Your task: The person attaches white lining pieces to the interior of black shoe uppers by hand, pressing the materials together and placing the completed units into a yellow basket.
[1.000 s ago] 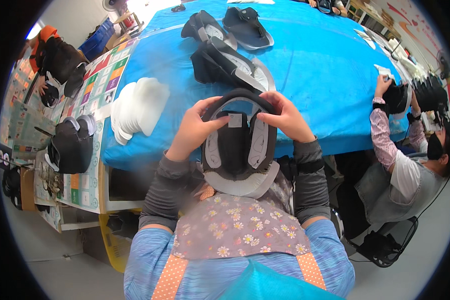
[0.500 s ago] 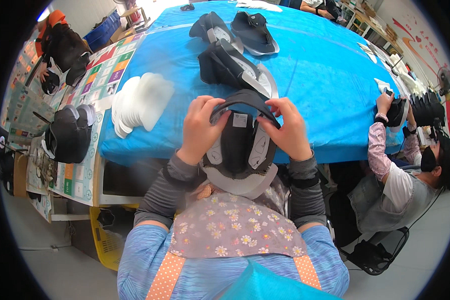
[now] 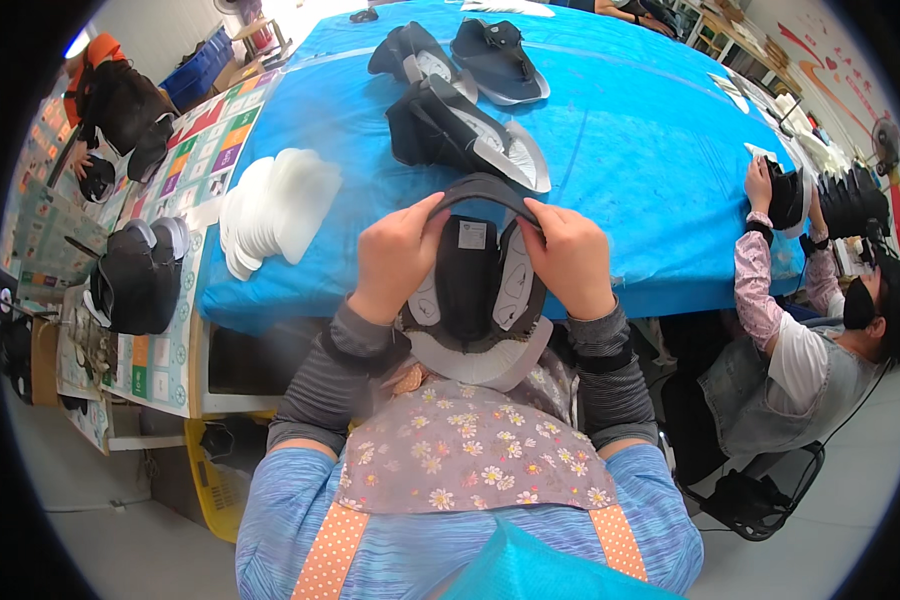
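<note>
Near the table's front edge I hold a black shoe upper (image 3: pixel 468 275) by its padded collar. It has a pale tag on its dark middle piece, white printed panels on both sides and a pale grey band at the end nearest me. My left hand (image 3: pixel 398 255) pinches the collar's left side between thumb and fingers. On the right side my right hand (image 3: pixel 572 255) does the same, thumb inside. Just beyond lies another black shoe upper (image 3: pixel 430 125) with a pale edge. Two more, a left one (image 3: pixel 402 50) and a right one (image 3: pixel 495 55), rest farther back.
A blue cloth (image 3: pixel 650 180) covers the table. To the left are a fanned stack of white sole-shaped sheets (image 3: pixel 280 210) and black uppers (image 3: pixel 140 280) on a side table. A co-worker (image 3: pixel 780 370) handles a black piece at right; another person (image 3: pixel 120 95) works far left.
Both hands still grip the collar. My fingers have closed in along its rim, and the collar is lifted slightly and more evenly arched. The whole view has shifted a little.
</note>
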Action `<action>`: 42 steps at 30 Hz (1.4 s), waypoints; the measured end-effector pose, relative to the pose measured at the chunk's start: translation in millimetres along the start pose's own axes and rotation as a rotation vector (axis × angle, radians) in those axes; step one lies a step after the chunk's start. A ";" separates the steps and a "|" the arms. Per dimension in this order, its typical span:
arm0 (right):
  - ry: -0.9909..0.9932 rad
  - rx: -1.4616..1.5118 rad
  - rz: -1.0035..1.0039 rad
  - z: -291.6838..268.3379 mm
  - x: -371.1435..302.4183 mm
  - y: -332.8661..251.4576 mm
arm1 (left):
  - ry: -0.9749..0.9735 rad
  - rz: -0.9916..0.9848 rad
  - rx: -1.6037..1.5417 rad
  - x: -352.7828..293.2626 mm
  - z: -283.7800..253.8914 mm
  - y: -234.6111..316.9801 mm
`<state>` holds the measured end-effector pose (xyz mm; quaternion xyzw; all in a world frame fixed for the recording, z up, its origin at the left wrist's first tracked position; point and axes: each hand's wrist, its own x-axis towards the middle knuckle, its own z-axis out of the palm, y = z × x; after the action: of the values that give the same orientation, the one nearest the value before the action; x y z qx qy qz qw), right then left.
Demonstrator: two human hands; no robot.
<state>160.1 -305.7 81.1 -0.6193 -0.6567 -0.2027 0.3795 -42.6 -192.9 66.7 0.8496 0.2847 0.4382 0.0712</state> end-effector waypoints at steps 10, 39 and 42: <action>-0.004 -0.018 0.020 5.4 -3.0 3.8 | 0.003 0.041 -0.040 1.1 2.0 5.9; -0.125 -0.167 -0.025 -7.3 25.7 -98.1 | 0.319 -0.105 -0.113 -10.3 -55.2 22.4; -0.131 0.006 -0.127 -12.6 38.1 -110.4 | 0.284 -0.092 -0.056 -16.9 -99.2 3.0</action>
<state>58.5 -306.4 140.2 -0.5871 -0.7187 -0.1836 0.3241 -126.9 -217.3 116.0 0.7627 0.3182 0.5582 0.0741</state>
